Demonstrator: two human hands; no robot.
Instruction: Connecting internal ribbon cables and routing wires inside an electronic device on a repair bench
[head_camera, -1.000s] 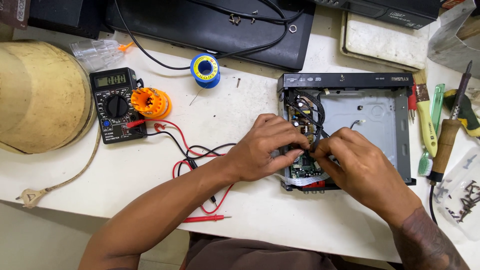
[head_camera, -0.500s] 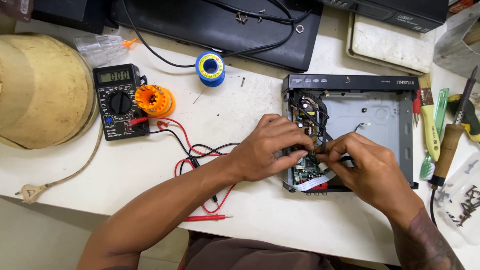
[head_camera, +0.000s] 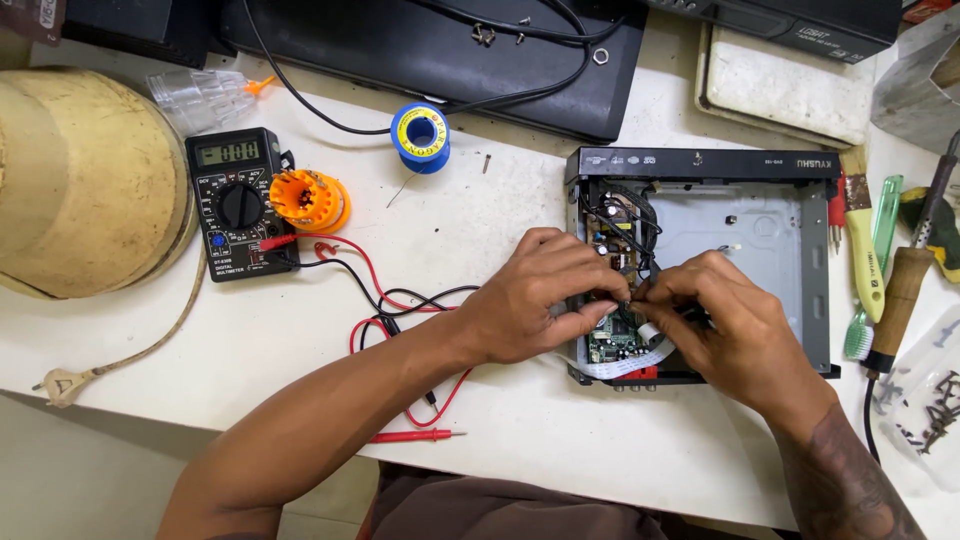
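working inside the open player case, at its left-front corner, where the green circuit board is lying directly under both hands, long axis running front to back. left hand and right hand meeting fingertip to fingertip, pinching a small part there, equally near. counting: one case, one board, one multimeter far left of the case on the table.

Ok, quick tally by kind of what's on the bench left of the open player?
Multimeter: 1
Blue solder spool: 1
Orange bit holder: 1
Red probe: 1
Clear plastic bag: 1
Round tan cover: 1
Total: 6
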